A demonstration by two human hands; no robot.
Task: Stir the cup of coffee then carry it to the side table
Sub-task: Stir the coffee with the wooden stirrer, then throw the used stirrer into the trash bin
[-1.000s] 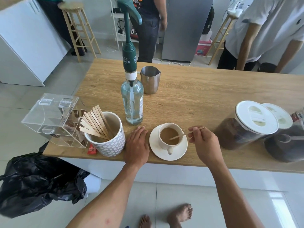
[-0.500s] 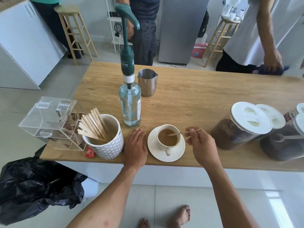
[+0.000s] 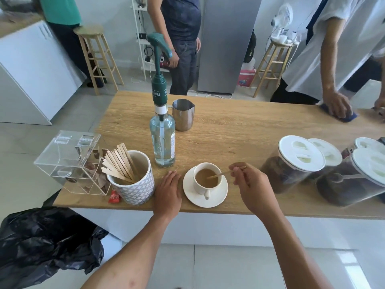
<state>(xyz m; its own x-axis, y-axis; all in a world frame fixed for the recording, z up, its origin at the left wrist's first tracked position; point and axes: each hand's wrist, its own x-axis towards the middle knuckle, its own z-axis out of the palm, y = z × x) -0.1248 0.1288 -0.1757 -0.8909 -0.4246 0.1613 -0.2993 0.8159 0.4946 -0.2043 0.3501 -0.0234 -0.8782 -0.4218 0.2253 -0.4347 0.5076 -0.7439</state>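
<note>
A white cup of milky coffee (image 3: 206,178) stands on a white saucer (image 3: 218,200) near the front edge of the wooden table (image 3: 239,130), its handle turned towards me. My right hand (image 3: 253,187), just right of the cup, pinches a thin wooden stir stick (image 3: 220,174) whose tip dips into the coffee. My left hand (image 3: 168,193) lies flat on the table, fingers apart, just left of the saucer and holding nothing.
A patterned mug of wooden sticks (image 3: 133,181), a clear acrylic box (image 3: 68,161) and a pump bottle (image 3: 162,130) stand left of the cup, a steel jug (image 3: 183,114) behind. Lidded coffee jars (image 3: 291,165) crowd the right. Another person's hand (image 3: 336,104) wipes the far right edge.
My right hand has shifted the stick a little inside the cup. The head view has tilted up. A person at the far right has put a hand with a blue cloth on the table.
</note>
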